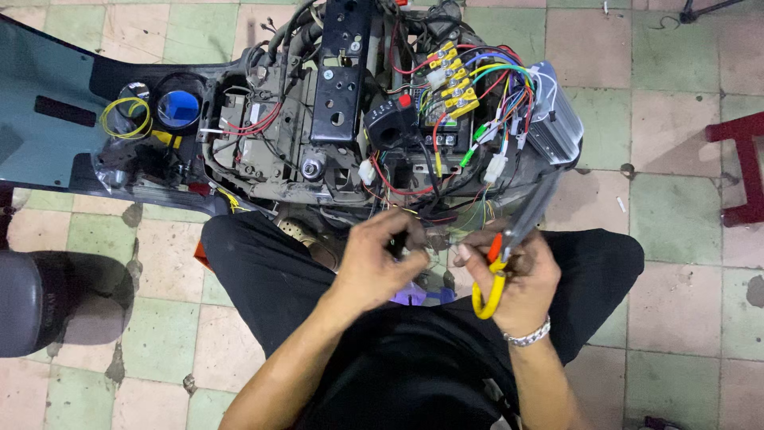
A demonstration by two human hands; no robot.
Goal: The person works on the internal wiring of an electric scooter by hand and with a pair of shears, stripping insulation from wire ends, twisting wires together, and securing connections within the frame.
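Black seat [36, 299] far left on the floor, 1 pc. Above it a dark teal body panel [40, 103], then 2 round wells side by side: 1 holds a yellow wire coil [125, 118], the other a blue cap [178, 107]. Centre: opened scooter chassis [270, 151], dusty, w/ 1 black bracket [342, 72] upright over it and 1 black switch unit w/ red button [391, 119] just to its right. Next, a row of yellow connectors [454, 84] (approx 5, hard to count exact) feeding a multi-colour wire loom [485, 119]. 1 silver finned controller box [553, 111] at the right end, tilted.

Hands, both over the lap in black trousers [263, 271]:
- left hand [382, 263]: grip clenched, fingers pinching thin wires [422, 219] hanging off the loom.
- right hand [517, 275]: grip wrapped round 1 pair of pliers [497, 271], yellow/orange handles, grey jaws pointing up-right toward the controller. Silver bracelet [527, 334] on that wrist.

Far right: 1 red stool [744, 163], partly out of view. Floor [676, 263] = pink/green tiles.
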